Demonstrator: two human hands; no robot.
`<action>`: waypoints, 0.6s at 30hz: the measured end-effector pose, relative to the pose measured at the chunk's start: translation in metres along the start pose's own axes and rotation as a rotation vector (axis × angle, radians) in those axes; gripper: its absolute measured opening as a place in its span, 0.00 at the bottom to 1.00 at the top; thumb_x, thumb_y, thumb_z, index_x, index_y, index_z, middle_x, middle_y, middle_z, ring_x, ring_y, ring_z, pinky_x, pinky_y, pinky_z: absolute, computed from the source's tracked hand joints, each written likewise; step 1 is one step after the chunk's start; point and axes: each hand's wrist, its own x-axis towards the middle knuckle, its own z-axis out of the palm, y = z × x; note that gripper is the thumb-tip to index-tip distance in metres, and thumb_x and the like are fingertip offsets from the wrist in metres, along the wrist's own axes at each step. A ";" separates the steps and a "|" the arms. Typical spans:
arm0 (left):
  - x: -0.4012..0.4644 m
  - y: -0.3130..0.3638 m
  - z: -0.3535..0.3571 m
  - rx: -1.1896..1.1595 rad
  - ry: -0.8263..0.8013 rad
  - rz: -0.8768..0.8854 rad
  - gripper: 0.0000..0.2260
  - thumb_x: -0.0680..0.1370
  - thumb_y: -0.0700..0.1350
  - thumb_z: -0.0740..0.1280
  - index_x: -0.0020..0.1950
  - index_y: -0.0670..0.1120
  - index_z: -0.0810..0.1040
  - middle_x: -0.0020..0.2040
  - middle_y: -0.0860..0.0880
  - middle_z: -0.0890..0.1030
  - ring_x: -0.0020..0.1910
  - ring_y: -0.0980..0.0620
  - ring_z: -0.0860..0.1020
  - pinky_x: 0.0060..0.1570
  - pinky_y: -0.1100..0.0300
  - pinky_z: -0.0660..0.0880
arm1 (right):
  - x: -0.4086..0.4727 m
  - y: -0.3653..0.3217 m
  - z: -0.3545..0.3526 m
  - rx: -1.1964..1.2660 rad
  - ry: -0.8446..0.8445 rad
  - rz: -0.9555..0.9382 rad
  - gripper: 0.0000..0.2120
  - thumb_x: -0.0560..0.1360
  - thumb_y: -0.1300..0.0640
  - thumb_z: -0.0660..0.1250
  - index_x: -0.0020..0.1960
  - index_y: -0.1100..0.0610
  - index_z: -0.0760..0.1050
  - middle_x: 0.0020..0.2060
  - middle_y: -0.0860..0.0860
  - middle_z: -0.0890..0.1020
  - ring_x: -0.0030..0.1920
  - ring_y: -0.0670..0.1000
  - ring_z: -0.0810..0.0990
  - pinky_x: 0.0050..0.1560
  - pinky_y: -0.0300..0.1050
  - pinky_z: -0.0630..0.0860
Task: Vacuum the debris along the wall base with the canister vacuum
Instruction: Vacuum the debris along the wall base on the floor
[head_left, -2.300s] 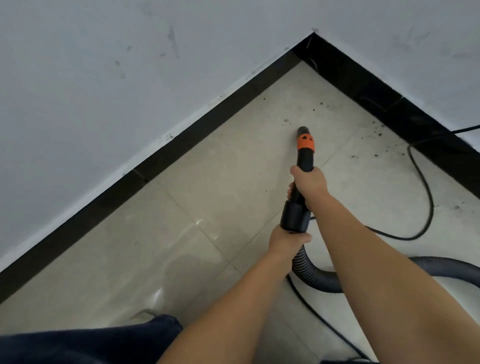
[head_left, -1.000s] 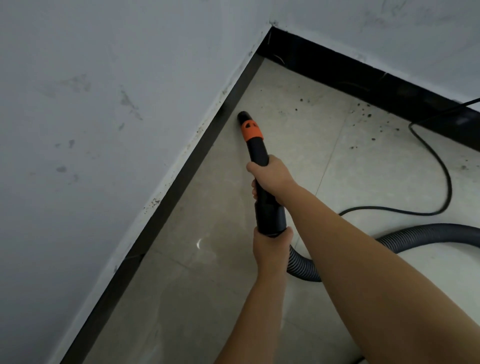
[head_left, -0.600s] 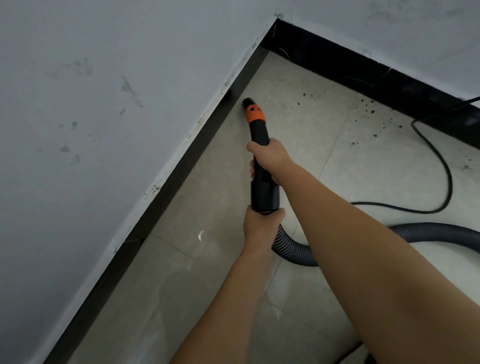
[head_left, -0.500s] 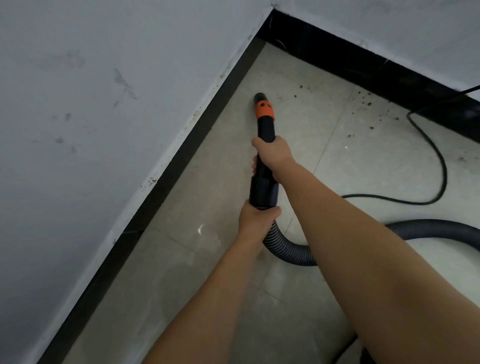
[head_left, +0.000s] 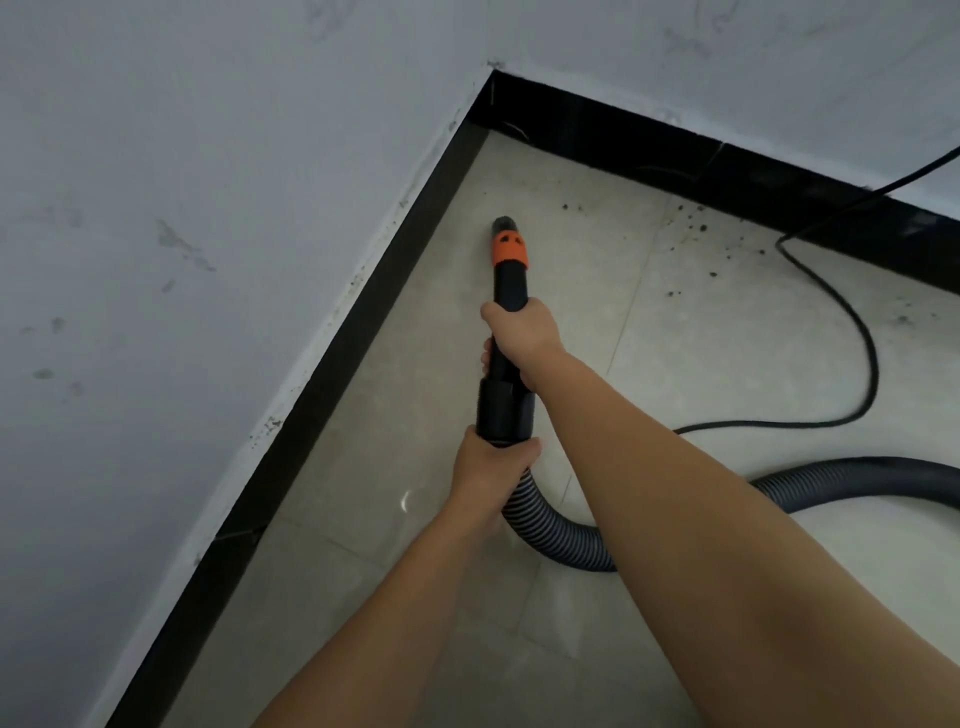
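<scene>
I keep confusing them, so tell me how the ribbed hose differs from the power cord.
The ribbed hose is thick, grey and corrugated; the power cord is thin, black and smooth. The hose joins the nozzle, where the left hand grips it; no hand touches the cord, which rises up the wall. Both curve loosely across the tile floor.

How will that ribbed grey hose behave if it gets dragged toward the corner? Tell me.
The ribbed hose probably flexes easily: it already lies in a loose curve behind the left hand. Likely light, trailing along the floor. It might snag the black cord lying nearby.
</scene>
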 end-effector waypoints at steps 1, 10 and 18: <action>0.002 0.001 -0.002 -0.031 0.023 -0.008 0.17 0.71 0.38 0.70 0.60 0.40 0.75 0.46 0.44 0.80 0.40 0.52 0.77 0.34 0.62 0.72 | 0.001 -0.001 0.006 -0.015 -0.018 -0.009 0.08 0.74 0.58 0.65 0.50 0.59 0.68 0.33 0.58 0.75 0.26 0.55 0.75 0.31 0.46 0.76; 0.008 0.010 0.013 0.077 -0.052 0.008 0.18 0.70 0.40 0.71 0.59 0.41 0.75 0.50 0.42 0.81 0.45 0.48 0.78 0.41 0.60 0.74 | 0.008 -0.003 -0.024 0.065 0.094 0.022 0.07 0.75 0.58 0.64 0.50 0.58 0.68 0.32 0.56 0.75 0.26 0.53 0.74 0.30 0.45 0.76; 0.011 0.040 0.045 0.182 -0.149 0.046 0.21 0.69 0.41 0.72 0.62 0.42 0.75 0.54 0.42 0.81 0.52 0.44 0.80 0.47 0.56 0.77 | 0.018 -0.022 -0.074 0.142 0.171 0.074 0.06 0.77 0.59 0.64 0.46 0.59 0.67 0.29 0.56 0.74 0.25 0.53 0.73 0.28 0.43 0.75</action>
